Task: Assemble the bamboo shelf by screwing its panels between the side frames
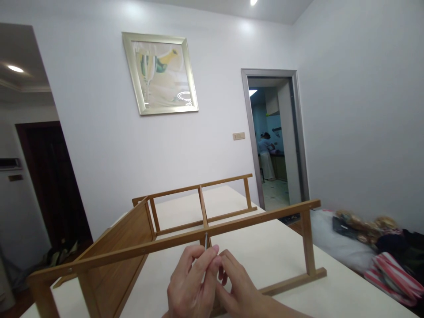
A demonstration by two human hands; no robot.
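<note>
Left hand (192, 280) pinches slim metal rod (206, 242), tip at near side of wooden frame (258, 219); right hand (239, 280) curled alongside, grip unclear. Rod likely light, stiff, slippery: pinch mid-shaft.

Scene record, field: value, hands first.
left hand: left hand, fingers closed on thin metal rod
right hand: right hand, fingers bent, up against the left's; own grip on rod unclear
rod: points up toward the near rail; contact unclear
workpiece: wooden frame with slatless panel at left
support: white table
wall: framed picture, switch plate
doorway: person in room beyond
right side: striped cloth
</note>
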